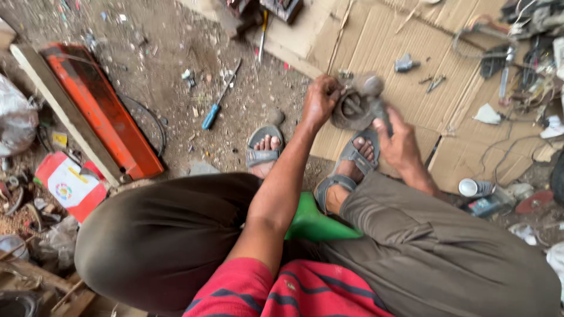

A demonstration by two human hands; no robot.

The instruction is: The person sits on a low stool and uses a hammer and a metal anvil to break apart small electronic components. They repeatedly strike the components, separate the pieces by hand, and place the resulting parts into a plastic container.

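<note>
A grimy grey metal part (pixel 357 104), round with a knob-like end, is held between both my hands above my feet. My left hand (pixel 320 101) grips its left edge with fingers curled over it. On its lower right side sits my right hand (pixel 399 141), fingers wrapped round the part. Below the hands are my two feet in grey sandals, resting on dirt and on flattened cardboard (pixel 382 41). I squat over a green plastic stool (pixel 314 223).
A blue-handled screwdriver (pixel 218 100) lies on the dirt to the left. An orange metal panel (pixel 103 108) and a red-and-white box (pixel 67 185) sit at the left. Small metal bits (pixel 432 82) lie on the cardboard; tangled wires and scrap (pixel 523 53) fill the right.
</note>
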